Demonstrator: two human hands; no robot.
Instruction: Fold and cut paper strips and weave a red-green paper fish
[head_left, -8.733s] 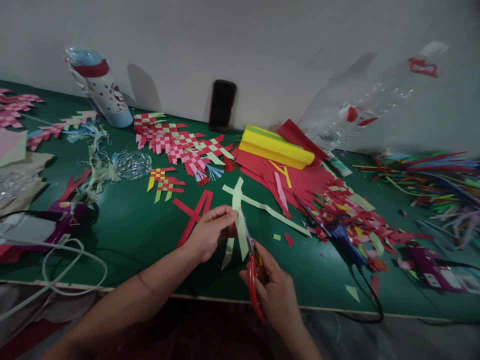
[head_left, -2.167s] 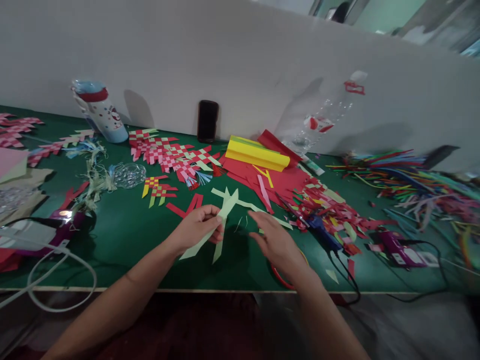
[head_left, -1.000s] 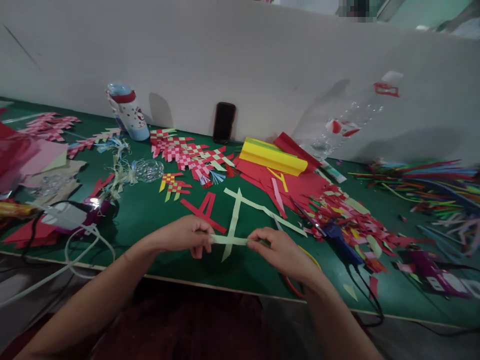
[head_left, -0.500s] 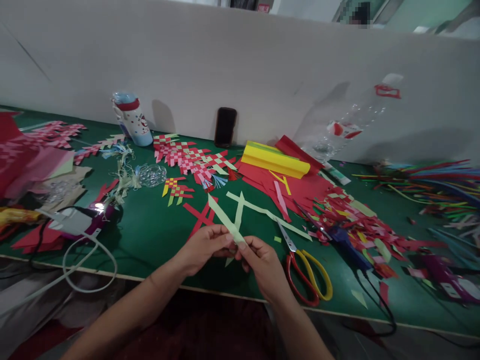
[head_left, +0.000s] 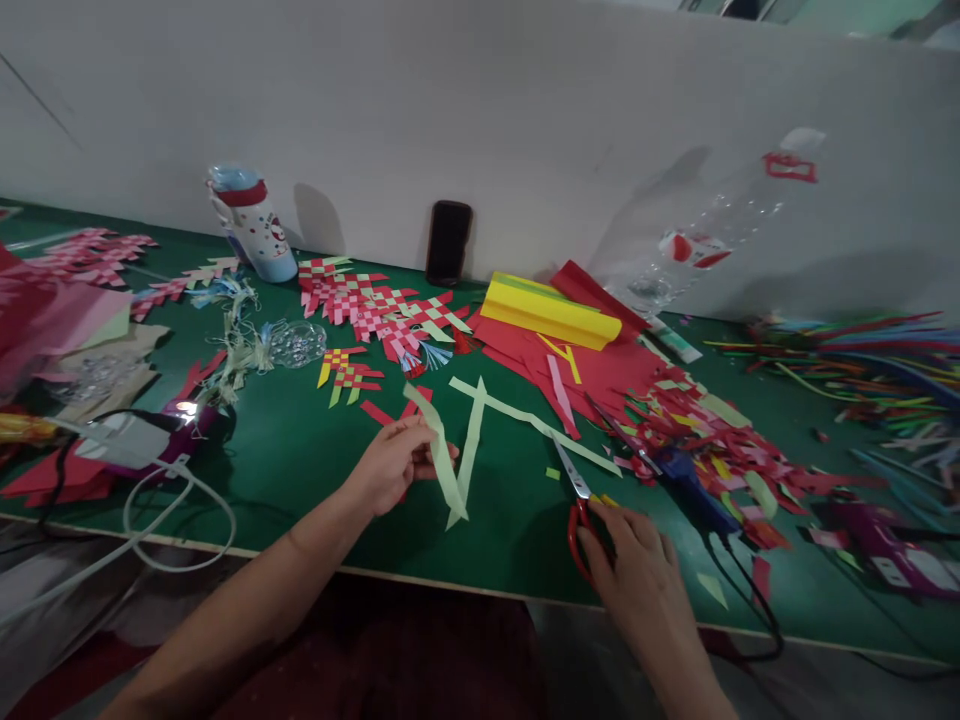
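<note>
My left hand point(head_left: 397, 465) pinches a pale green paper strip point(head_left: 442, 460), which hangs down curved from the fingers. Its lower end reaches the foot of another pale green strip point(head_left: 472, 440) lying on the table. Over the handles of the scissors point(head_left: 581, 490), my right hand point(head_left: 637, 560) has its fingers closed; it hides most of the yellow handle, while the red one shows. The blades lie on the table, pointing away and slightly left. Beyond my left hand are red paper strips point(head_left: 375, 412), partly covered by it.
Woven paper pieces point(head_left: 375, 310) lie at the back beside a bottle point(head_left: 259, 225) and a phone point(head_left: 448, 243). Yellow paper point(head_left: 551, 312) rests on red sheets. To the right are paper scraps point(head_left: 720, 440), a blue-handled tool point(head_left: 686, 490) with a cord and a plastic bottle point(head_left: 697, 250).
My right hand has let go of the pale green strip and moved right onto the scissors. My left hand still holds the strip, whose lower end now hangs down.
</note>
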